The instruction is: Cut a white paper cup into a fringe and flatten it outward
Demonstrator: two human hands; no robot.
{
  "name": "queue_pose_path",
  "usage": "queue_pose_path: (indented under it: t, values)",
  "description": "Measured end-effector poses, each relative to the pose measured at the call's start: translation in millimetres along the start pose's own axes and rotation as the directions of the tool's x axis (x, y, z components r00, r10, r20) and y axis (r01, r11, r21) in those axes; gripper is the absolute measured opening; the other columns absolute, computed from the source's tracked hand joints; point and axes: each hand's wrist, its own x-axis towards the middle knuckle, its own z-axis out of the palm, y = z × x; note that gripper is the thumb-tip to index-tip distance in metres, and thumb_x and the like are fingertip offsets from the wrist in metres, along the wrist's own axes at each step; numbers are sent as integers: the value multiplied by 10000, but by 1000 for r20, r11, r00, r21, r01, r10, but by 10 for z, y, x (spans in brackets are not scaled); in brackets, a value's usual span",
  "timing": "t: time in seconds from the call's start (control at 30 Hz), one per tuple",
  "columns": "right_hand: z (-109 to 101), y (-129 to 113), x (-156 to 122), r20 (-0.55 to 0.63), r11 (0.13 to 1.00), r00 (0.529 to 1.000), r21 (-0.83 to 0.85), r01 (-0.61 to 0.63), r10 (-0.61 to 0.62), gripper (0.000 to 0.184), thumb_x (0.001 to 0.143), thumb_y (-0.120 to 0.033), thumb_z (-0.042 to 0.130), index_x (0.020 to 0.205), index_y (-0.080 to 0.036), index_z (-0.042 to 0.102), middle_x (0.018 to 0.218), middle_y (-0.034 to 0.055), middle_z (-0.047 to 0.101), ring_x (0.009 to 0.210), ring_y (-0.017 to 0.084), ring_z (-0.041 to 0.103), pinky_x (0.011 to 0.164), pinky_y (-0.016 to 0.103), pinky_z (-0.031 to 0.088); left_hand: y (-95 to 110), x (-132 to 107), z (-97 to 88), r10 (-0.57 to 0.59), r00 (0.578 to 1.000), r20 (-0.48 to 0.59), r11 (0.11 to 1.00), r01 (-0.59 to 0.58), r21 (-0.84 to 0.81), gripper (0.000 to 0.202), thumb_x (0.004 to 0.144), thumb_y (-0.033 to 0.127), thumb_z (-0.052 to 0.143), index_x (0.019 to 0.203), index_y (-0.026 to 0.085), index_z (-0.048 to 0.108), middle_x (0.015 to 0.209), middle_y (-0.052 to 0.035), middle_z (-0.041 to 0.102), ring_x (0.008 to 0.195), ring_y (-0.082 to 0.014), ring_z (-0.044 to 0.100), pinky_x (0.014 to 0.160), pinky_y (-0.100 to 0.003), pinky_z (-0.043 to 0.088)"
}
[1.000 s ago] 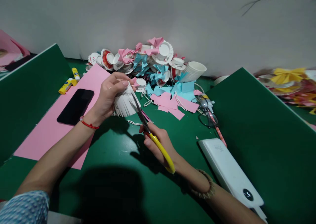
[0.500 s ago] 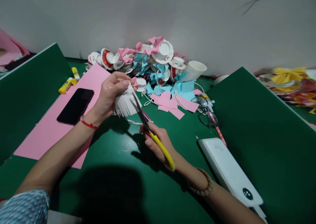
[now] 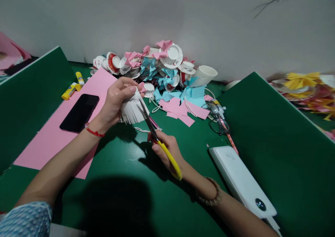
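Note:
My left hand (image 3: 115, 99) is closed round a white paper cup (image 3: 133, 109) whose wall is cut into a fringe of strips, held above the green table (image 3: 125, 167). My right hand (image 3: 167, 148) grips yellow-handled scissors (image 3: 157, 136). Their dark blades point up and left into the cup's fringe. A red cord circles my left wrist and a beaded bracelet my right.
A black phone (image 3: 80, 112) lies on a pink paper sheet (image 3: 52, 139) at left, with yellow glue sticks (image 3: 73, 85) beyond. A heap of cut cups and pink and blue paper bows (image 3: 159, 68) sits at the back. Glasses (image 3: 218, 120) and a white power bank (image 3: 242, 181) lie right.
The scissors and my right hand have shifted slightly left along the cup's fringe. My left hand holds the cup much as before.

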Motion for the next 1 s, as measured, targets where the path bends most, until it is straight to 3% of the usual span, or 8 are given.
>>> queue_pose_path:
  t: [1.0]
  values:
    - [7, 12, 26, -52, 998, 999, -59, 7, -10, 424, 878, -551, 455, 656, -192, 498, 520, -51, 359, 460, 91, 318, 455, 223, 283, 7, -5, -7, 25, 999, 25, 999, -25, 21, 249, 636, 321, 721, 764, 188, 555, 723, 23, 647, 669, -126, 665, 658, -263, 560]
